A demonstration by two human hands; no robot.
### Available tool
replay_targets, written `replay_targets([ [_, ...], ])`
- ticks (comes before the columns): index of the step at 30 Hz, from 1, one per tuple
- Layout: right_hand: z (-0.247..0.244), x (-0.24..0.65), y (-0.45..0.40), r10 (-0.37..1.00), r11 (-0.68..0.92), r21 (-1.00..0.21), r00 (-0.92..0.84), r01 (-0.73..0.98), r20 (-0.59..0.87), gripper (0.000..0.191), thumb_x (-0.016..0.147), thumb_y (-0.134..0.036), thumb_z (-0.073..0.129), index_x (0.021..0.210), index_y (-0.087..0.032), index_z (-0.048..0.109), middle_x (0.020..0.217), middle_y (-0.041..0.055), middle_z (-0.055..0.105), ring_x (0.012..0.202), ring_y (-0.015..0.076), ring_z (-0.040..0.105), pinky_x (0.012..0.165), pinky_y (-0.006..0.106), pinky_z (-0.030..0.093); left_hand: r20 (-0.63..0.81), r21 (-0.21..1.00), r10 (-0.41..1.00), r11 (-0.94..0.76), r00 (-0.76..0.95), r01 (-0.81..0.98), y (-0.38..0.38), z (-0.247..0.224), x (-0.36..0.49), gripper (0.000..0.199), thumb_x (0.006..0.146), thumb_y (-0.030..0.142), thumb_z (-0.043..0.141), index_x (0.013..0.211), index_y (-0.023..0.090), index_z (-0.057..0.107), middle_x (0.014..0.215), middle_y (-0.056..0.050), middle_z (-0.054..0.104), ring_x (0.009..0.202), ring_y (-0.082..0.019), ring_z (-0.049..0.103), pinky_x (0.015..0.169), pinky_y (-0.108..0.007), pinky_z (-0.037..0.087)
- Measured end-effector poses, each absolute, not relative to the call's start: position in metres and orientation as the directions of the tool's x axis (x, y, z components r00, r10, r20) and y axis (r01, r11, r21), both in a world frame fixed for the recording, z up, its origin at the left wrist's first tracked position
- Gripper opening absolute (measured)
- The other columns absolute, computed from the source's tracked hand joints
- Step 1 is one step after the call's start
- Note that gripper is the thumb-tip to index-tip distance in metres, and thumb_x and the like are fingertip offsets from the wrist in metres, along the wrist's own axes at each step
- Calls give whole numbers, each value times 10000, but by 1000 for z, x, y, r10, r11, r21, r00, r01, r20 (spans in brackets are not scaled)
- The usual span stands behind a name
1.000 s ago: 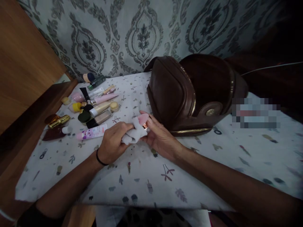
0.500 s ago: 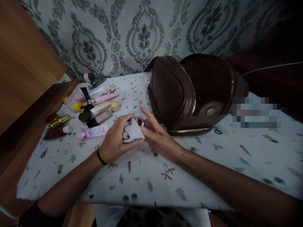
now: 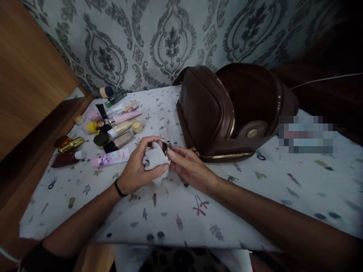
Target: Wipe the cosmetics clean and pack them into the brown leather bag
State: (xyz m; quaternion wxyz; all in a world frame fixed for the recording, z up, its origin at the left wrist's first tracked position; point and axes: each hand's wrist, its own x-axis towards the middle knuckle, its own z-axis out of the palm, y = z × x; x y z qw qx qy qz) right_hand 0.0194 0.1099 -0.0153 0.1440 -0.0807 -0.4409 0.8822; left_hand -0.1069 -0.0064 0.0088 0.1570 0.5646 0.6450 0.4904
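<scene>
My left hand is closed around a crumpled white cloth, with its thumb pressed across the front. Within the cloth is a small dark item with a shiny, clear-looking end; fingers and cloth cover most of it, so its kind cannot be made out. Thumb and fingers of my right hand pinch this item at its right side. Both hands are above the patterned white tablecloth. Just left of my left hand lies a pink and white tube.
A brown leather bag with its zip undone stands behind my right hand. Several cosmetics, among them a beige tube, a gold tube and a dark red bottle, lie at the left. A blurred-out patch covers something at the right.
My right fingers, spread before, have closed on the small item. The white cloth has shifted slightly left and hangs lower under my left thumb.
</scene>
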Motion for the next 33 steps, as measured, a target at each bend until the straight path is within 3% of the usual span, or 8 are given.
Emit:
replay_targets([
  [11, -24, 22, 113, 319, -489, -855, -948, -172, 9, 462, 821, -434, 740, 1248, -277, 660, 1139, 57, 684, 984, 174, 656, 822, 304, 562, 324, 857, 876, -113, -356, 503, -8, 8, -108, 371, 860, 360, 668, 1167, 228, 506, 1047, -31, 597, 923, -183, 574, 784, -281, 470],
  [21, -23, 25, 112, 393, -287, -941, -918, -181, 56, 572, 765, -328, 796, 1278, -278, 547, 1153, 45, 643, 1076, 185, 627, 990, 391, 508, 312, 869, 860, -87, -404, 487, -8, 10, -106, 313, 849, 344, 642, 1100, 231, 492, 969, -18, 567, 856, -180, 547, 736, -284, 462],
  [28, -22, 26, 111, 353, -189, -957, -925, -219, 142, 611, 748, -316, 810, 1252, -271, 467, 1177, 59, 614, 1067, 192, 621, 961, 398, 519, 208, 938, 872, -49, -443, 344, -9, 16, -101, 255, 823, 330, 638, 1011, 229, 498, 860, 11, 538, 761, -154, 519, 661, -260, 445],
  [33, -24, 29, 106, 322, 90, -956, -900, -278, 292, 709, 722, -301, 833, 1327, -289, 464, 1229, 71, 605, 1152, 241, 597, 992, 428, 505, 53, 995, 831, 2, -553, 99, -4, 11, -105, 198, 798, 352, 635, 869, 220, 506, 705, 46, 492, 583, -114, 458, 528, -233, 375],
])
